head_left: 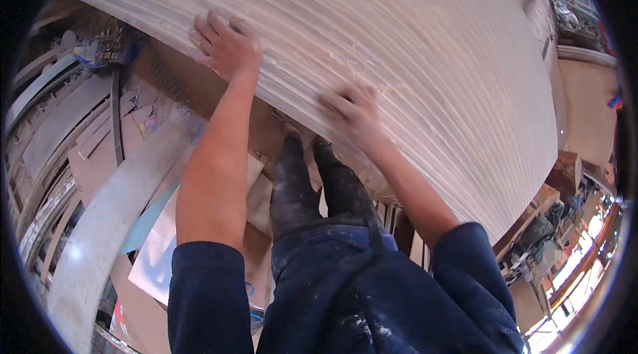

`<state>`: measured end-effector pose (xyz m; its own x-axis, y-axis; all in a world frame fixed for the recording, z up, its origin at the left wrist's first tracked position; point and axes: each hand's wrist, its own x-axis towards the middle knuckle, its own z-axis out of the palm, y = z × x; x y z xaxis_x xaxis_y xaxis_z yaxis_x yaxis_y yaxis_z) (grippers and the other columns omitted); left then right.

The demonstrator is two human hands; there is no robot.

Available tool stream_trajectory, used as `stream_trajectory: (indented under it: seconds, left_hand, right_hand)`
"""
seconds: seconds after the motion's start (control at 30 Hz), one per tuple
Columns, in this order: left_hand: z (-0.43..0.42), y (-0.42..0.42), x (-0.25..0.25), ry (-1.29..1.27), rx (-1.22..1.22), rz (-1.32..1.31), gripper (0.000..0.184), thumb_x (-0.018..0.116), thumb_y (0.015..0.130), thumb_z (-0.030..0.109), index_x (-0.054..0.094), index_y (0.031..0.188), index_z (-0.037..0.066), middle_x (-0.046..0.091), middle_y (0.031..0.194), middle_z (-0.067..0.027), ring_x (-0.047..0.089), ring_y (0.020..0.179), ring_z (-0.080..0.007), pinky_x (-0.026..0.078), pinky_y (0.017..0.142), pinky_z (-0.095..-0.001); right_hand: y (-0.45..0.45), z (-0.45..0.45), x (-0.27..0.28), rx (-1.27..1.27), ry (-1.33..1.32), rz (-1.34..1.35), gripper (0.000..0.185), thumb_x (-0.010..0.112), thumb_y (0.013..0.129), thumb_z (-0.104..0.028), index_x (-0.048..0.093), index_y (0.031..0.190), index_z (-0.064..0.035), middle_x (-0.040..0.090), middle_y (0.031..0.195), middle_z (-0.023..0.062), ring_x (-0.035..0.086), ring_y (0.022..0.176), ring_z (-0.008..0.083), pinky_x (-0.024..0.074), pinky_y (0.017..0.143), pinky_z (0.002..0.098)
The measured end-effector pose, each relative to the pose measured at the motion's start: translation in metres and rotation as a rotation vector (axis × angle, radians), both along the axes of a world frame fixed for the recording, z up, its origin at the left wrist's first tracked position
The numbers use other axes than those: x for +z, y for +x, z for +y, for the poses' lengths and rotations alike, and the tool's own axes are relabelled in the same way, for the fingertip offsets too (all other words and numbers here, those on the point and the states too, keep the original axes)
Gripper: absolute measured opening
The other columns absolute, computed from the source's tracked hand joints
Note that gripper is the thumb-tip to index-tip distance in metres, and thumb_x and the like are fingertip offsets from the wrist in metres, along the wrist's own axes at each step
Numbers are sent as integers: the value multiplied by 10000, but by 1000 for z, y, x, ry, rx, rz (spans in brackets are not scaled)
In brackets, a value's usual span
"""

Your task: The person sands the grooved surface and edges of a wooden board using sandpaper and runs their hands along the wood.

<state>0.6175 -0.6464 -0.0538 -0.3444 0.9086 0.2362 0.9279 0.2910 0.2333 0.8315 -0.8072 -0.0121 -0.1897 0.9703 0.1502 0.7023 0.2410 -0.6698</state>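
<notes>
A large pale panel [425,48] with long grooves running across its face fills the upper part of the head view. Wood shavings or chips [352,65] lie scattered on its surface. My left hand [229,45] rests on the panel near its close edge, fingers spread and dusty, with nothing held. Further right, also over the grooves, is my right hand [359,111]. Its fingers are smeared by motion, so whether anything is under or in them cannot be made out.
Boards and offcuts [100,135] lie stacked on the left, beside a long curved pale strip [119,214]. A blue tool-like object [109,52] sits near the panel's left corner. Cluttered items [541,231] stand at the right, below a brown board [585,111]. My feet are under the panel's near edge.
</notes>
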Motion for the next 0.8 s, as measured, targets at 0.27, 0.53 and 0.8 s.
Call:
stream_trajectory:
  seconds: [0.27,0.53,0.8]
  left_hand:
    - [1,-2,3,21,1,1,573,452,993,355,396,1490,77,325,1579,-202,239,1488,-404,132,1170,-658]
    - [5,-59,21,-38,-195,-273,525,540,974,357,491,1423,88,406,1517,-188,313,1428,-371,177,1119,-634]
    - [142,-208,-34,151,-130,50,487,549,967,367,533,1382,112,433,1506,-152,353,1389,-366,219,1091,-615]
  right_hand:
    - [94,-104,18,-7,-94,-224,381,765,785,-211,718,1159,-154,636,976,33,567,921,257,408,864,410]
    - [-126,121,-14,45,66,72,359,675,813,-159,648,1165,-92,580,1048,121,524,1045,346,411,944,475]
    - [-34,18,1,-58,9,-104,442,783,707,-159,733,1147,-147,638,951,37,579,930,257,427,858,406]
